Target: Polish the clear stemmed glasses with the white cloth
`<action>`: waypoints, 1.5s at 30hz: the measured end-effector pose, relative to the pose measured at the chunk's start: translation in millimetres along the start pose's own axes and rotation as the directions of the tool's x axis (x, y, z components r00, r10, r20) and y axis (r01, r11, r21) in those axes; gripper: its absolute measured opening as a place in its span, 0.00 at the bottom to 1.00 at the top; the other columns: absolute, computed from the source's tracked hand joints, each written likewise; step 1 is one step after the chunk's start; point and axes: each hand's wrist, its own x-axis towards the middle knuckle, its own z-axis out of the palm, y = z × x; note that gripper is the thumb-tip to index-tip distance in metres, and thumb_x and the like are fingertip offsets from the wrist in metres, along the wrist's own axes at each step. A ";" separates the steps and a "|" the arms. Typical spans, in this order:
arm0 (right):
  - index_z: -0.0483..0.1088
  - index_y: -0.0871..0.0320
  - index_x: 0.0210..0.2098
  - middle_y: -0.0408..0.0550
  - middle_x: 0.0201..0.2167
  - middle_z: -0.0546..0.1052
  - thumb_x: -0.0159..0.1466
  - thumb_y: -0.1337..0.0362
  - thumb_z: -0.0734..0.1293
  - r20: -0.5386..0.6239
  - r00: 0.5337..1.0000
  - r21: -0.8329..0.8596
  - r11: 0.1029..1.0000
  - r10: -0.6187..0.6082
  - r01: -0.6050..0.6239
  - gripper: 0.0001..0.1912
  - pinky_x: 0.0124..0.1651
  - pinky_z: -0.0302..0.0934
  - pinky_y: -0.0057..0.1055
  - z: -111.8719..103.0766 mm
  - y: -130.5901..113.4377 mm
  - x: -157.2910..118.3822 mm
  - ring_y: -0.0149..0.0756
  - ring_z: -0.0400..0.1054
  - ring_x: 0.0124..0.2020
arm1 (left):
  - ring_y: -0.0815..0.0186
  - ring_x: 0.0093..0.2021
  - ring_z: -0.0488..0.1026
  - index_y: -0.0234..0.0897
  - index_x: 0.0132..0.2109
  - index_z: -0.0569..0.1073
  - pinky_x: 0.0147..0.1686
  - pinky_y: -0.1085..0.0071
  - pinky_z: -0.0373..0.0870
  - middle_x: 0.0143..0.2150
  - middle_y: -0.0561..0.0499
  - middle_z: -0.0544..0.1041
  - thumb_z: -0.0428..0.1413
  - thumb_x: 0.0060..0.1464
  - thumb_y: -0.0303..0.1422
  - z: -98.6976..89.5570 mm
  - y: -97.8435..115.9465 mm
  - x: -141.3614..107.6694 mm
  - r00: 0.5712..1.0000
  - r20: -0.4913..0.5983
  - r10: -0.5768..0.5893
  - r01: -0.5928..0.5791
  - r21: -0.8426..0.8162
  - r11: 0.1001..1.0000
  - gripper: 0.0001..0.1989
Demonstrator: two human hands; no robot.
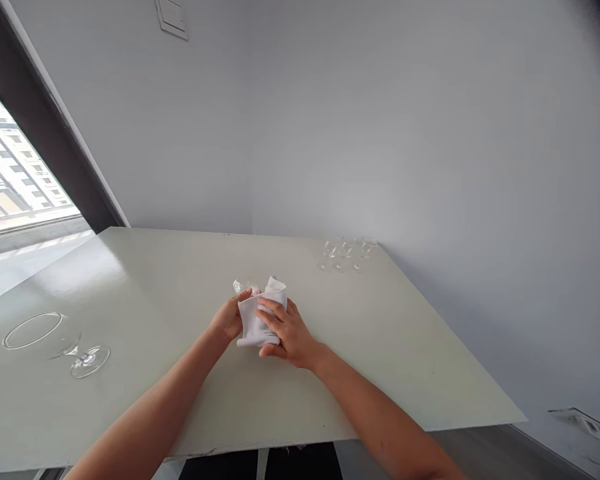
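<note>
Over the middle of the table, my left hand (230, 317) is closed around a clear glass (238, 287), of which only a shiny part shows past the fingers. A white cloth (253, 325) is wrapped against the glass and hides most of it, so its full shape cannot be made out. My right hand (289, 333) grips the cloth from the right side, its fingers laid across the front and the thumb below.
A large stemmed glass (83, 357) is on the table's left side. Several small stemmed glasses (347, 250) stand in a group at the far right, near the wall (430, 167). The pale table (395, 360) has its front edge close to me.
</note>
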 end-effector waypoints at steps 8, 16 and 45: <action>0.64 0.43 0.52 0.44 0.57 0.62 0.62 0.62 0.62 -0.141 0.985 -0.054 0.994 -0.104 0.097 0.19 0.51 0.57 0.44 16.6 16.7 -8.6 0.43 0.60 0.52 | 0.65 0.28 0.71 0.34 0.33 0.69 0.26 0.70 0.72 0.28 0.48 0.72 0.50 0.53 0.40 22.8 -5.3 -15.1 0.980 0.157 -0.126 0.173 -0.333 0.927 0.13; 0.62 0.50 0.55 0.46 0.57 0.64 0.63 0.57 0.60 -0.087 0.996 -0.096 0.995 -0.030 0.022 0.21 0.61 0.41 0.49 15.6 15.0 -2.8 0.44 0.51 0.60 | 0.69 0.33 0.74 0.28 0.40 0.68 0.32 0.75 0.73 0.34 0.44 0.73 0.45 0.59 0.33 10.7 26.1 -16.2 0.968 -0.218 0.125 -0.221 -0.499 0.838 0.11; 0.71 0.60 0.33 0.49 0.29 0.75 0.48 0.57 0.64 -0.412 0.368 0.429 0.534 0.834 -0.729 0.17 0.31 0.59 0.30 -47.0 164.1 -15.1 0.34 0.66 0.24 | 0.56 0.56 0.60 0.43 0.57 0.61 0.51 0.56 0.58 0.54 0.45 0.67 0.49 0.53 0.42 11.0 -39.9 -5.4 0.855 0.354 0.378 -0.396 0.918 0.034 0.24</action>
